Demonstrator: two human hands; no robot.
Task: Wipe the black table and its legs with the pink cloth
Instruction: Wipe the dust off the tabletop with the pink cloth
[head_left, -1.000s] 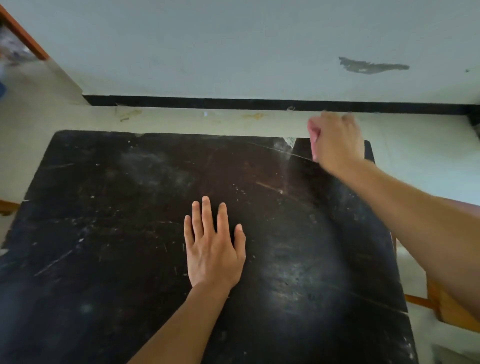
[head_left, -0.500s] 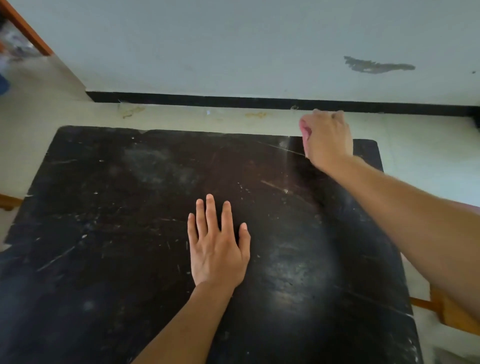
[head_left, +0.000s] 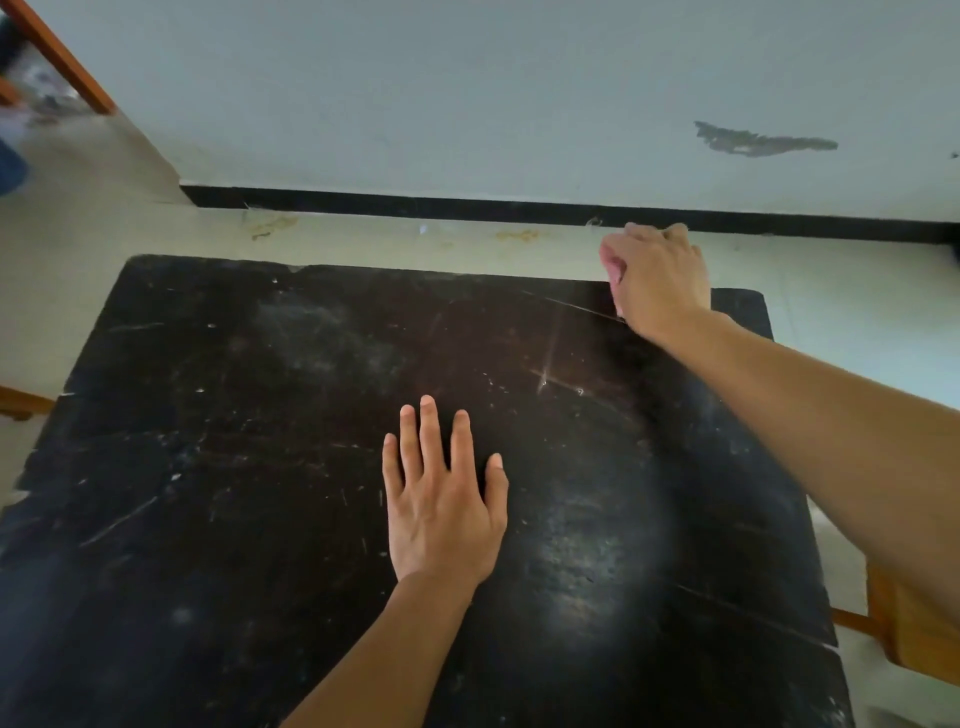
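The black table (head_left: 260, 467) fills most of the view, its top scratched and dusty. My left hand (head_left: 441, 499) lies flat on the middle of the top with straight fingers. My right hand (head_left: 657, 280) is at the far edge of the table near its right corner, fingers curled round the pink cloth (head_left: 615, 273). Only a small pink strip of the cloth shows at the left side of that hand; the rest is hidden under it. The table legs are out of sight.
A pale floor runs beyond the table to a white wall with a black skirting strip (head_left: 467, 205). Wooden furniture (head_left: 904, 629) stands at the right side of the table, and a wooden piece (head_left: 21, 402) at the left. An orange wooden frame (head_left: 67, 62) is at top left.
My right hand with the cloth has slid left along the far edge of the table. My left hand has stayed flat in place.
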